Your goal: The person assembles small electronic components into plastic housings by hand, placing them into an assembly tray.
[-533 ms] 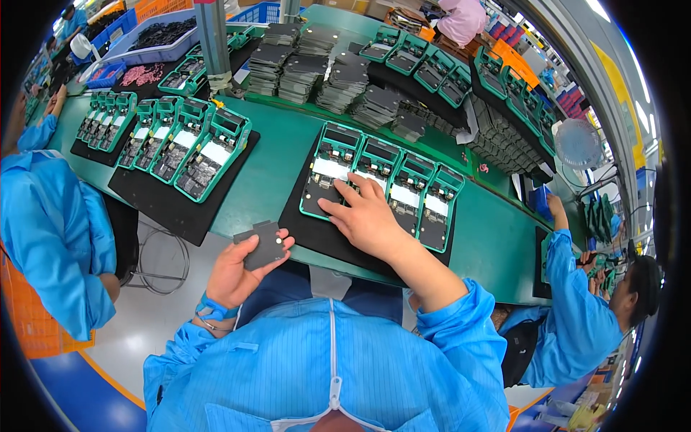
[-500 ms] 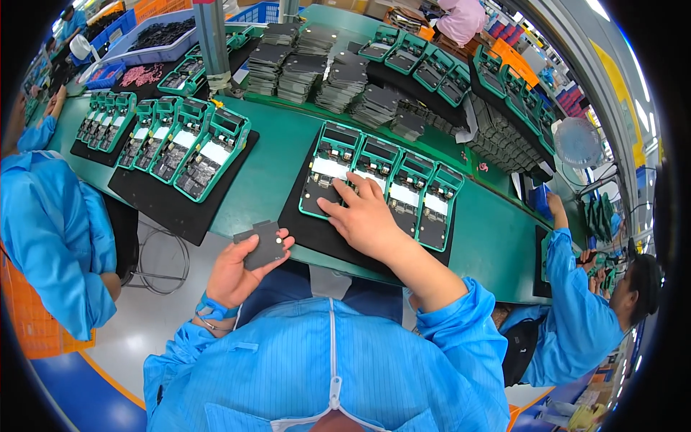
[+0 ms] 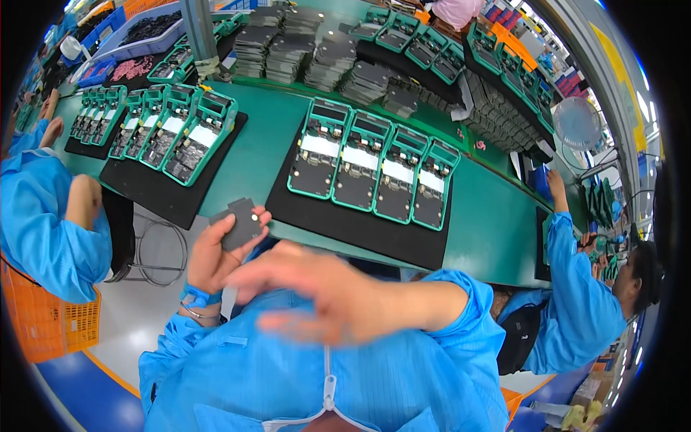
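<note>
My left hand [image 3: 207,253] is closed on a dark grey flat plate [image 3: 240,229] with a notched upper edge, pinched between thumb and fingers in front of the bench edge. Whether it is one plate or a thin stack I cannot tell. My right hand [image 3: 327,291], blurred by motion, is in front of my chest, its fingers stretched and apart with nothing visible in them. Beyond both hands, several green-rimmed device housings [image 3: 314,162] lie side by side on a black mat [image 3: 288,214]. Each has a white strip across its middle and a dark plate in its lower part.
More green housings [image 3: 188,147] lie on another black mat at the left. Stacks of dark plates [image 3: 331,61] stand along the back of the bench, beside a metal post [image 3: 199,32]. Co-workers in blue sit on both sides. An orange crate [image 3: 72,317] is at the lower left.
My right hand has left the leftmost housing in the middle row and come back toward my chest. My left hand still holds the plate, slightly farther left and up. The view has shifted a little.
</note>
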`<state>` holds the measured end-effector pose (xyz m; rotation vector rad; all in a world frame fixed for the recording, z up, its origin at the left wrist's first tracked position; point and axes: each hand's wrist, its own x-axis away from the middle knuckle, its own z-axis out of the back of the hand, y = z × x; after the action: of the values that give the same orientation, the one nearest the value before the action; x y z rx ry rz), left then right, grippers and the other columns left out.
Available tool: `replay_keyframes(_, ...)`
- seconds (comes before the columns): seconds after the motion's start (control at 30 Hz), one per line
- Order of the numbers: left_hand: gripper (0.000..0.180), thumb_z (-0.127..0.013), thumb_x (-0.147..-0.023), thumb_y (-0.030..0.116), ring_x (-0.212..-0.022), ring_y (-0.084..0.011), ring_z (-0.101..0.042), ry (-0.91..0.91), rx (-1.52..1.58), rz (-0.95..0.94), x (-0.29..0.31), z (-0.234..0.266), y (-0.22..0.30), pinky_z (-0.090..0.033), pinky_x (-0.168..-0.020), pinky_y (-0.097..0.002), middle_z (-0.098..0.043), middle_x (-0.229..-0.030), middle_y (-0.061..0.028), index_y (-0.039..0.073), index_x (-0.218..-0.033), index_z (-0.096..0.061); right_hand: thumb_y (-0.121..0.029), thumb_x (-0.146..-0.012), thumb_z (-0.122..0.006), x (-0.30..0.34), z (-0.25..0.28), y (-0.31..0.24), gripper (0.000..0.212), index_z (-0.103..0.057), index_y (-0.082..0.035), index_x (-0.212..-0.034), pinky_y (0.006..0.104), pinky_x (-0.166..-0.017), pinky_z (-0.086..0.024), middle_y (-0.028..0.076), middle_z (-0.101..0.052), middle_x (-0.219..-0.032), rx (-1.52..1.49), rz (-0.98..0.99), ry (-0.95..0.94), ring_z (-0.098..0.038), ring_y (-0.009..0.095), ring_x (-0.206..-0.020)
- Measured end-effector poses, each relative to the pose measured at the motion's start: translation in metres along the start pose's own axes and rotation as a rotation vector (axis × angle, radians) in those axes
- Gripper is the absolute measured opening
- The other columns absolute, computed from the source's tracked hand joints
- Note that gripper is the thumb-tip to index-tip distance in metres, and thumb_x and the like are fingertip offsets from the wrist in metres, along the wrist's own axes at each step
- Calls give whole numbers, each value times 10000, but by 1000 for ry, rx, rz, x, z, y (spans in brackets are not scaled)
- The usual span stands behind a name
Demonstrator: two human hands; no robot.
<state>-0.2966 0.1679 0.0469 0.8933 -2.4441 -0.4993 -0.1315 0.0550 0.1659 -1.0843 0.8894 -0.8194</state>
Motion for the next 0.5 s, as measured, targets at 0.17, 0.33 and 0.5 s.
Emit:
replay_keyframes(0.17, 411, -396, -930, 81, -1235, -399, -420, -50, -19, -38, -5, -5, 0, -388, -1028, -469, -437, -1291, -279, -110, -1288, -332, -119, -719, -633, -11, -61, -39, 539, -387, 22, -1177, 426, -857, -395, 197, -468, -1051, -65, 152, -35, -458, 345, -995)
replay_keyframes(0.33, 415, -403, -929, 79, -1229, -403, -425, -40, -29, -40, -2, -11, -5, -389, -1028, -469, -438, -1285, -284, -118, -1286, -326, -110, -628, -609, -4, -57, -56, 436, -473, -27, -1033, 425, -846, -394, 182, -493, -965, -58, 339, 100, -463, 345, -944)
replay_keyframes(0.5, 403, -426, -931, 88, -1197, -403, -458, -57, -103, -93, -8, -16, -2, -402, -1021, -462, -464, -1254, -284, -120, -1267, -344, -122, -620, -586, 19, -33, -53, 482, -480, -39, -1083, 414, -859, -383, 176, -493, -1072, -51, 349, 52, -454, 313, -1032)
